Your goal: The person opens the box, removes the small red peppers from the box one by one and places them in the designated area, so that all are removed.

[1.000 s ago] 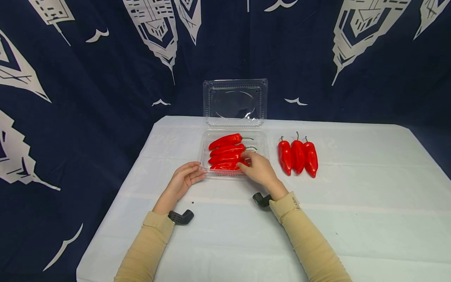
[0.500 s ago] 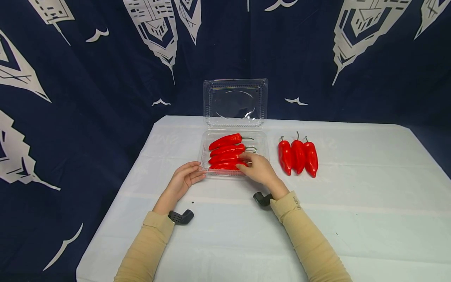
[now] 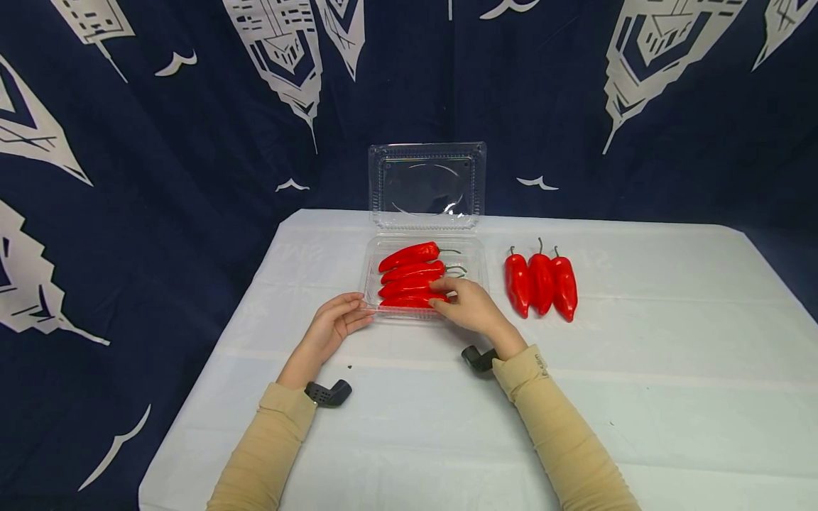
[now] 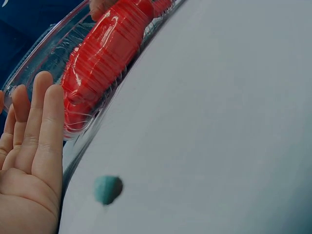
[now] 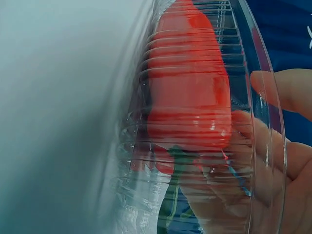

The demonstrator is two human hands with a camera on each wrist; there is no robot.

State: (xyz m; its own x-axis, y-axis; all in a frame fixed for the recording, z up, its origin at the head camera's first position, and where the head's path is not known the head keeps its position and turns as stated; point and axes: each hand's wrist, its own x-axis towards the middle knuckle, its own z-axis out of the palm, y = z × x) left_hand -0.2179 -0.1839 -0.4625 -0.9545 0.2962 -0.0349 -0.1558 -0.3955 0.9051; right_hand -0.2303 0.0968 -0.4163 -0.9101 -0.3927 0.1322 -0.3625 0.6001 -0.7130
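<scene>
Several glossy red peppers [image 3: 409,255] with green stems lie side by side across a clear plastic clamshell box [image 3: 479,248]. My right hand [image 3: 469,305] reaches over the box's right side, its thumb and fingers spread at the stem end of the nearest pepper [image 3: 405,301]. Through the ribbed wall in the right wrist view, that pepper [image 5: 190,97] rests low in the box, one fingertip right at its upper edge. My left hand [image 3: 335,323] is at the box's front left corner. In the left wrist view its fingers [image 4: 48,117] are straight, close beside the plastic wall.
Three more red peppers [image 3: 540,284] lie together right of the box, stems pointing away. The box's clear lid [image 3: 424,184] stands raised at the back, before a dark blue patterned cloth [image 3: 543,106]. A tiny dark speck [image 3: 349,367] is on the white table [image 3: 409,426].
My right hand has eased slightly back, and its fingers have shifted at the nearest pepper, which has settled lower and straighter in the box. The left hand has stayed still.
</scene>
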